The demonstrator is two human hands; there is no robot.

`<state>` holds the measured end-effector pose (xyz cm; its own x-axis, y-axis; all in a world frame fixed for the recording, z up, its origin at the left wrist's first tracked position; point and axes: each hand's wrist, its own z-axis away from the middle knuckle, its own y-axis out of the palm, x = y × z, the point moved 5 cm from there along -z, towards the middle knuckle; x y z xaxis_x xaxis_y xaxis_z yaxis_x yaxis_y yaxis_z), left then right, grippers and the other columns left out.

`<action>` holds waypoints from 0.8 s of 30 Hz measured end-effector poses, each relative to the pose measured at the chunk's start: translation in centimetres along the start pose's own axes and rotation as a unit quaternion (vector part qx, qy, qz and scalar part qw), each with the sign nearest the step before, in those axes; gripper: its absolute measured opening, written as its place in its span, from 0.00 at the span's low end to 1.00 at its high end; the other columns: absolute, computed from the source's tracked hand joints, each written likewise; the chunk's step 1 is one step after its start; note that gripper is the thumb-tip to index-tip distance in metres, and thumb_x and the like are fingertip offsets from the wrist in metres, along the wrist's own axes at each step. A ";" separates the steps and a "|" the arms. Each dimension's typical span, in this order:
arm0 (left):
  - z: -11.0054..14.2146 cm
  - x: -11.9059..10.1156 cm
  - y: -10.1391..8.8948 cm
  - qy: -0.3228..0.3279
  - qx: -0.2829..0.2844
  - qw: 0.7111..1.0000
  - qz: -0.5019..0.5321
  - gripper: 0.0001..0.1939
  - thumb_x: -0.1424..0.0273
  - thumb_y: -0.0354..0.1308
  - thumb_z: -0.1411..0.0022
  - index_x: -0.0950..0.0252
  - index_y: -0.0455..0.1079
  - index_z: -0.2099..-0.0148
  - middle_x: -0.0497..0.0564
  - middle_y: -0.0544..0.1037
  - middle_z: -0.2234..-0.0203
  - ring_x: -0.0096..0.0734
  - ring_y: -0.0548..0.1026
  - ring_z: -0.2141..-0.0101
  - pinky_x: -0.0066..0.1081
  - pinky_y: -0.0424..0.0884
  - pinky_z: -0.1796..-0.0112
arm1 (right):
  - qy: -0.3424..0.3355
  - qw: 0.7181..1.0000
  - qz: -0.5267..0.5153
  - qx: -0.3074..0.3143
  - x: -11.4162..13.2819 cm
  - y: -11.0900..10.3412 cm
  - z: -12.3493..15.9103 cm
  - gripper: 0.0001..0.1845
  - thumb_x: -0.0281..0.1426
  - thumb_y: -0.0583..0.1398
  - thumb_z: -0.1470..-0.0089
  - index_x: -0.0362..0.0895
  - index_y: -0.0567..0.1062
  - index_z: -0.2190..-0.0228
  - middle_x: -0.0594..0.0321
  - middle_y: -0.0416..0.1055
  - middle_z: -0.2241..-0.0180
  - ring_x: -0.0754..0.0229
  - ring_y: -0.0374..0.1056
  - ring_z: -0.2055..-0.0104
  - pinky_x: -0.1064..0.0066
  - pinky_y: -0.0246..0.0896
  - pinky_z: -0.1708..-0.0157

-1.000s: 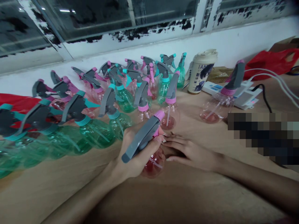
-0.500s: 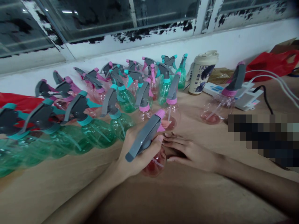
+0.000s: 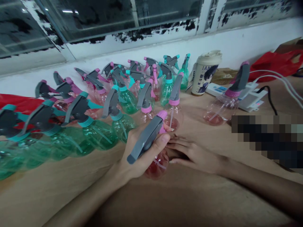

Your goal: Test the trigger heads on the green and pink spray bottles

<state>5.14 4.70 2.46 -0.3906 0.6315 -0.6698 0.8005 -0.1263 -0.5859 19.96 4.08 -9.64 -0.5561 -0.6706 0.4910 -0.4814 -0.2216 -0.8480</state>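
My left hand (image 3: 139, 151) is wrapped round the grey and pink trigger head (image 3: 148, 137) of a small pink spray bottle (image 3: 158, 164) standing on the brown table (image 3: 71, 186). My right hand (image 3: 191, 154) holds the same bottle's body from the right, fingers curled against it. Just behind stands a crowd of green and pink spray bottles (image 3: 104, 104) with grey triggers. One more pink spray bottle (image 3: 224, 101) stands apart at the right.
A lidded paper coffee cup (image 3: 205, 72) stands by the wall. A white power strip (image 3: 246, 94) with white and black cables lies at the right. Red plastic bags lie at the far right (image 3: 272, 63) and far left (image 3: 14, 102). A blurred patch covers something at the right edge.
My left hand has tightened its hold on the trigger head, thumb now over the pink collar. The bottle and my right hand have barely moved.
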 end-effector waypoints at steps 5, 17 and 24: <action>0.0 -0.1 0.1 0.020 0.019 1.000 -0.001 0.08 0.65 0.49 0.37 0.61 0.66 0.66 0.47 0.73 0.74 0.29 0.72 0.73 0.31 0.72 0.68 | 0.005 1.000 -0.001 -0.005 0.0 -0.1 0.0 0.27 0.45 0.52 0.42 0.43 0.64 0.46 0.53 0.57 0.40 0.55 0.50 0.38 0.55 0.47 0.40; 0.3 -0.2 0.1 0.034 -0.002 0.999 -0.027 0.08 0.67 0.49 0.37 0.61 0.64 0.69 0.45 0.70 0.78 0.27 0.70 0.77 0.29 0.68 0.73 | 0.000 1.000 -0.009 -0.014 0.2 -0.2 0.0 0.27 0.44 0.53 0.42 0.46 0.63 0.45 0.53 0.58 0.41 0.54 0.51 0.38 0.53 0.48 0.41; 0.6 0.2 0.1 -0.018 -0.008 1.000 0.003 0.04 0.67 0.55 0.43 0.60 0.67 0.64 0.48 0.74 0.72 0.33 0.73 0.71 0.35 0.72 0.66 | 0.000 1.000 -0.009 -0.019 -0.1 0.0 0.1 0.30 0.46 0.54 0.44 0.44 0.62 0.44 0.52 0.58 0.41 0.55 0.51 0.38 0.55 0.47 0.40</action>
<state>4.91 4.35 1.97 -0.4008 0.6032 -0.6896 0.8106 -0.1173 -0.5737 20.07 4.09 -9.76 -0.5471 -0.6667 0.5061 -0.5165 -0.2070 -0.8309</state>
